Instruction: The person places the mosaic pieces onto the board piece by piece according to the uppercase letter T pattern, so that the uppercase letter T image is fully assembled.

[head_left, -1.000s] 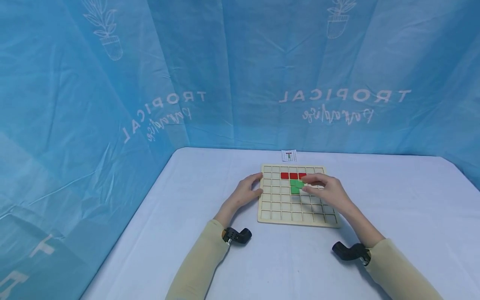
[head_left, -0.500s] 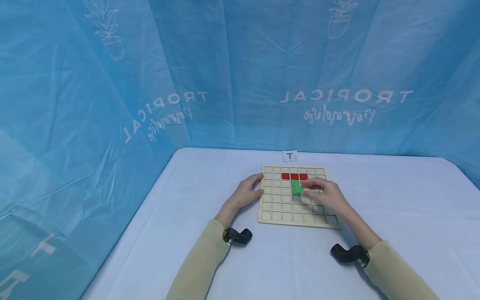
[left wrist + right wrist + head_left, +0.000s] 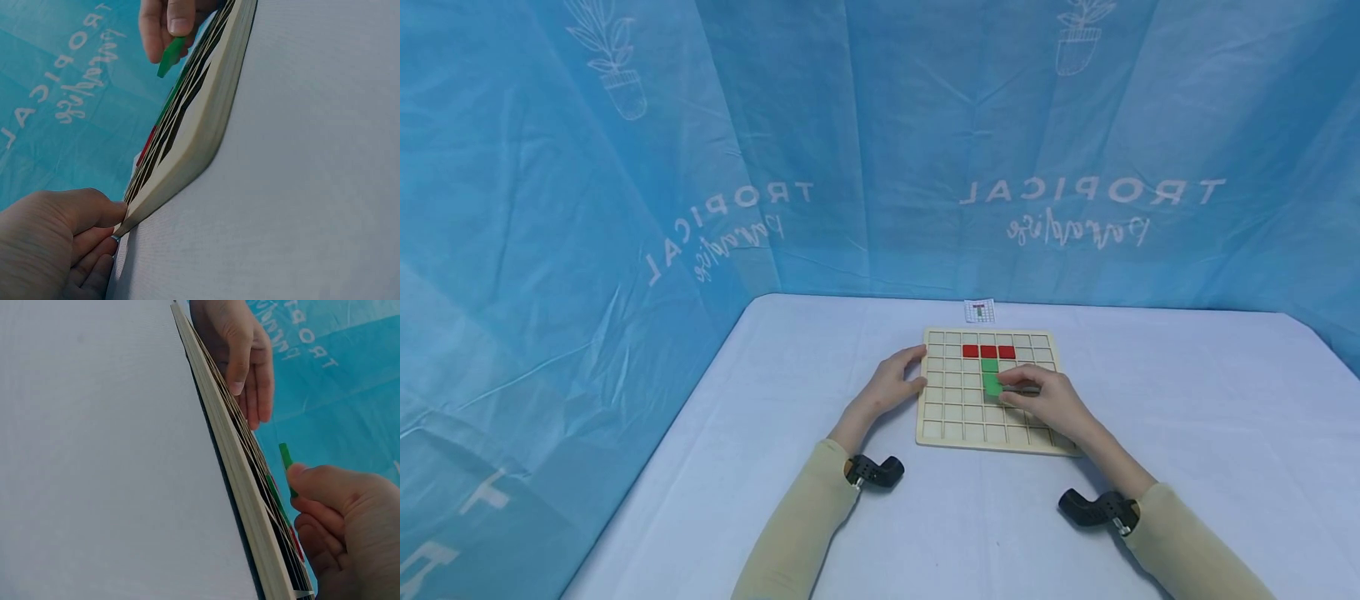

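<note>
Pinched between the thumb and fingers of my right hand [image 3: 1037,396] is a small flat green tile [image 3: 284,453], held tilted just over the wooden grid board [image 3: 951,432]. The left wrist view shows the same green tile from the side, clear of the board. Three red tiles [image 3: 988,352] lie in a row in the board's cells. Below the middle one sits a green tile [image 3: 990,365]; the held tile overlaps the cells beneath it in the head view. My left hand [image 3: 891,383] rests against the board's left edge, its thumb and fingertips spread along it.
Behind the board lies a small printed card [image 3: 979,311] with a red and green grid pattern. A white cloth covers the table [image 3: 835,342]. Blue printed curtains [image 3: 910,233] stand at the back and left. Each wrist carries a black camera mount [image 3: 876,472].
My right hand has moved slightly toward me and left over the board, bringing the held green tile from beside the upper green cell to below it. My left hand stays put.
</note>
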The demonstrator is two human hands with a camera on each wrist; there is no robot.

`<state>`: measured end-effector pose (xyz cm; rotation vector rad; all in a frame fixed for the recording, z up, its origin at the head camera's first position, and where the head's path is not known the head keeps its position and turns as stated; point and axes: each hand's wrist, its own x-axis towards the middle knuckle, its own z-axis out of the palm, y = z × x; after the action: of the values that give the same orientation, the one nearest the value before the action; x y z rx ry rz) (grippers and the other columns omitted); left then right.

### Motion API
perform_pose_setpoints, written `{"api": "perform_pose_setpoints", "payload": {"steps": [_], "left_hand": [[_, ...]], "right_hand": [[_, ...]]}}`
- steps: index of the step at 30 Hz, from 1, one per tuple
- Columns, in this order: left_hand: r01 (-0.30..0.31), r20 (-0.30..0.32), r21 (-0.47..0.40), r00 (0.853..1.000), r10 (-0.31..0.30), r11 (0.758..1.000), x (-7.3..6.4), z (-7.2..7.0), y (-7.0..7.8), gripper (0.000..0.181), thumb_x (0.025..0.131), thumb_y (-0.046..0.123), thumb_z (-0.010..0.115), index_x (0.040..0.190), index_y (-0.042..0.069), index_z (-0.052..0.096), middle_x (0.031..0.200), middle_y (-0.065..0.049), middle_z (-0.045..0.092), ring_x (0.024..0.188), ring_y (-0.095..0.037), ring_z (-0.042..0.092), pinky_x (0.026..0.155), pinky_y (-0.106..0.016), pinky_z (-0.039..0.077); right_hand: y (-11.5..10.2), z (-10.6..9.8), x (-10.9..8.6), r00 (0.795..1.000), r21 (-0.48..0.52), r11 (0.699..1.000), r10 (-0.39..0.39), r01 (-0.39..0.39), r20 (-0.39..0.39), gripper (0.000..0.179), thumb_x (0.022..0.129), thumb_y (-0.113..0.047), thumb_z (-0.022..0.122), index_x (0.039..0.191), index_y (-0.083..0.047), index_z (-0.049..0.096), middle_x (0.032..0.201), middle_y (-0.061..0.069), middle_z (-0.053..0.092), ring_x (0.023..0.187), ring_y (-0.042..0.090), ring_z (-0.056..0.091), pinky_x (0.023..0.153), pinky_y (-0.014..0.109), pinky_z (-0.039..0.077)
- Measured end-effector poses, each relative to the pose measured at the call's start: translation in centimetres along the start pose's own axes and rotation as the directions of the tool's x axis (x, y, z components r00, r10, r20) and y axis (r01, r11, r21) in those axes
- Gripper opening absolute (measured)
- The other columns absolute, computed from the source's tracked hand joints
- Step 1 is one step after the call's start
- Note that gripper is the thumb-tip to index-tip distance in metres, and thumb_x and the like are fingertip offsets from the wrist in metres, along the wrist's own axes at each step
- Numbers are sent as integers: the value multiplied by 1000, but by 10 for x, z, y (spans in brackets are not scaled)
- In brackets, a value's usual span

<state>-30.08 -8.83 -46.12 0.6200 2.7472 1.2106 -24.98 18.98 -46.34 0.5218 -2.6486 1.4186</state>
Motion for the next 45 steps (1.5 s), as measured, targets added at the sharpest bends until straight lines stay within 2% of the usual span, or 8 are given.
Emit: {"api": "perform_pose_setpoints", "payload": {"steps": [4, 11, 20, 29, 33, 37, 42, 45], "left_hand": [[1, 6, 1, 1000, -1, 1000, 0, 0, -1, 58, 91, 12, 61, 143, 5, 38, 144, -9, 42, 135, -21, 33, 111, -31, 28], [5, 5, -2, 1000, -5, 1000, -1, 0, -2, 58, 91, 14, 61, 144, 6, 38, 144, -8, 42, 136, -20, 32, 111, -30, 27], [-3, 0, 1, 1000, 3, 1000, 0, 0, -3, 58, 91, 13, 61, 143, 5, 38, 144, -9, 42, 136, -21, 32, 111, -32, 27], [1, 4, 6, 1000, -1, 1000, 1, 1, -4, 58, 91, 13, 61, 143, 5, 38, 144, -8, 42, 135, -21, 32, 111, -31, 28], [1, 4, 6, 1000, -1, 1000, 2, 2, -4, 58, 91, 13, 61, 143, 5, 38, 144, -8, 42, 135, -21, 32, 111, -31, 28], [1, 11, 4, 1000, -1, 1000, 2, 3, -3, 58, 91, 13, 61, 144, 5, 38, 145, -8, 41, 136, -21, 32, 111, -31, 27], [-3, 14, 0, 1000, 3, 1000, 3, 2, -1, 57, 91, 13, 60, 144, 5, 38, 145, -8, 41, 136, -20, 32, 111, -31, 27], [-10, 17, -4, 1000, 10, 1000, 4, 0, -1, 57, 92, 14, 60, 144, 4, 38, 145, -9, 41, 136, -21, 31, 112, -32, 26]], "right_hand": [[0, 2, -1, 1000, -23, 1000, -12, 12, 4, 30, 81, -22, 77, 108, -12, 70, 106, -1, 67, 96, 15, 64, 84, 31, 54], [4, 4, -1, 996, -79, 993, -89, 90, 16, 27, 82, -17, 75, 108, -11, 70, 106, -1, 66, 96, 15, 62, 81, 25, 54], [4, 4, 0, 989, -127, 981, -146, 148, 21, 27, 81, -14, 76, 107, -10, 70, 103, -2, 66, 93, 13, 62, 79, 26, 55], [4, 4, 0, 989, -133, 980, -147, 149, 29, 27, 81, -15, 76, 107, -10, 70, 102, -3, 65, 93, 13, 62, 78, 24, 55], [4, 2, 0, 995, -91, 990, -103, 103, 3, 29, 82, -19, 76, 109, -10, 69, 105, -1, 66, 96, 17, 62, 82, 31, 55], [2, -2, -1, 999, 10, 1000, -1, 1, -48, 32, 84, -25, 73, 111, -10, 68, 111, 2, 66, 102, 21, 61, 87, 36, 52], [-2, -6, 0, 994, 89, 994, 66, -59, -85, 36, 87, -31, 69, 115, -9, 65, 115, 5, 64, 105, 20, 59, 86, 19, 49], [-6, -12, 3, 988, 139, 987, 100, -84, -114, 42, 90, -33, 65, 122, -6, 62, 119, 8, 62, 108, 22, 57, 86, 17, 48]]}}
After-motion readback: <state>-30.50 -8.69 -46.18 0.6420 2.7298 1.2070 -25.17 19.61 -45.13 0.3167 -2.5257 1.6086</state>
